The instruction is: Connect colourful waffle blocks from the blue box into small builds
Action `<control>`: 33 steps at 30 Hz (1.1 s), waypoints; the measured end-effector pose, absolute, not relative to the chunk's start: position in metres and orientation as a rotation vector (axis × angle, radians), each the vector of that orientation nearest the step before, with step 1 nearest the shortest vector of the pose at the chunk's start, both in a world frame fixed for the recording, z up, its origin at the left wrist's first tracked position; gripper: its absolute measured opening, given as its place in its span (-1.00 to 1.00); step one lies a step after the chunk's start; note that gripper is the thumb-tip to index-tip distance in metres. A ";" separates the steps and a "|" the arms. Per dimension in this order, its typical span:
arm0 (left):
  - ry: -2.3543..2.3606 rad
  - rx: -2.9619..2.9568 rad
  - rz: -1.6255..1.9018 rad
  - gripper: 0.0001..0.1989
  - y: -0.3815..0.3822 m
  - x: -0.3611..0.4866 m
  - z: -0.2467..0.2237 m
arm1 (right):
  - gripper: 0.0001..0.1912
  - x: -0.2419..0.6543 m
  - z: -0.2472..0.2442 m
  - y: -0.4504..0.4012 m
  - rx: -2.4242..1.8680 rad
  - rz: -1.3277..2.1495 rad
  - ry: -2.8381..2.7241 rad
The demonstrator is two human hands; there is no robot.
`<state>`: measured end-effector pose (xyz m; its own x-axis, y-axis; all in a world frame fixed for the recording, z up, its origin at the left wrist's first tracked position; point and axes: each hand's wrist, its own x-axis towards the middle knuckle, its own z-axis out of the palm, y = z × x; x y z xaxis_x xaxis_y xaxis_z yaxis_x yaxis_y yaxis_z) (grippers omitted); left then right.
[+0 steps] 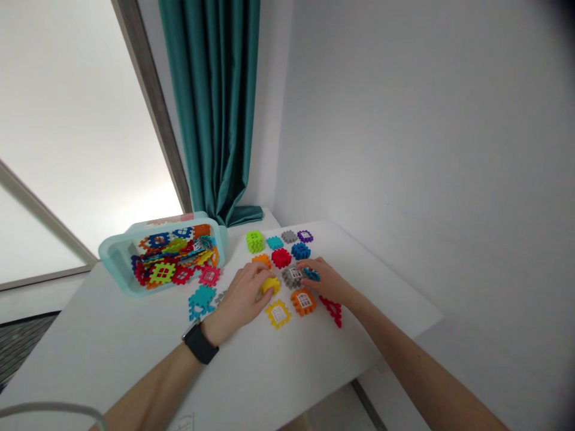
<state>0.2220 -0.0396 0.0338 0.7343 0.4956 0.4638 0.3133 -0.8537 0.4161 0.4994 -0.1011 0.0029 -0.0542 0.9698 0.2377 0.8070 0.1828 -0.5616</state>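
Observation:
My left hand [245, 292], wearing a black watch, is closed on a yellow interlocking building tile [270, 285], thumb and fingers on its edges. Opposite it, my right hand [329, 280] curls its thumb and fingers around a blue interlocking building tile [311, 273], partly hidden. Just left of those fingertips sits a stack of grey tiles [291, 276] with a white window pattern. Nearer me lie a yellow window tile [278, 314], an orange window-tile stack [303, 302] and a red triangular piece [332, 310], partly under my right hand.
Farther back are lime [255, 242], red [281, 258] and dark blue [300, 251] stacks, with a purple tile [305, 236]. A pale blue bin [117, 270] of mixed tiles leans at the left. Light-blue pieces [202, 301] lie beside my left wrist. A green curtain [215, 108] and wall stand behind.

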 end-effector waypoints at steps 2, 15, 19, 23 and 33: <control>0.626 2.633 0.837 -0.76 -0.038 0.220 0.033 | -0.63 0.500 0.003 -0.099 -1.662 0.396 -1.907; 0.654 2.632 0.858 -0.76 -0.035 0.215 0.039 | -0.75 0.499 0.002 -0.093 -1.661 0.414 -1.998; 0.648 2.629 0.858 -0.76 -0.036 0.214 0.040 | -0.75 0.499 0.004 -0.093 -1.650 0.376 -1.991; 0.652 2.625 0.867 -0.77 -0.037 0.214 0.042 | -0.74 0.500 0.009 -0.096 -1.658 0.341 -1.984; 0.655 2.638 0.840 -0.76 -0.037 0.213 0.043 | -0.79 0.500 0.011 -0.097 -1.726 0.355 -2.037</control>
